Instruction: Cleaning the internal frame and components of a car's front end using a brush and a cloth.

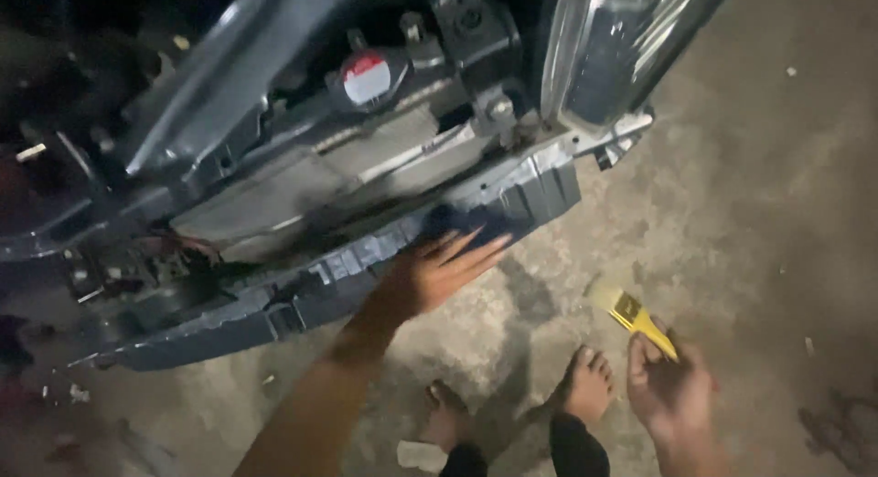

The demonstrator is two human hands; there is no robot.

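My left hand (437, 274) lies flat with fingers spread against the lower edge of a dark blue bumper support bar (366, 257) on the front of a stripped car. My right hand (670, 385) hangs lower right, closed around a small brush with a yellow handle (637, 317), bristles pointing up and left. The brush is apart from the car. Above the bar sit a radiator (302, 180) with a round cap bearing a red and white sticker (368, 77), and a headlight (613, 47) at the upper right.
My two bare feet (585, 385) stand on a stained concrete floor (777, 212) below the bar. Loose wiring (174, 248) hangs at the left of the car front. Small bits of debris lie on the floor at lower left.
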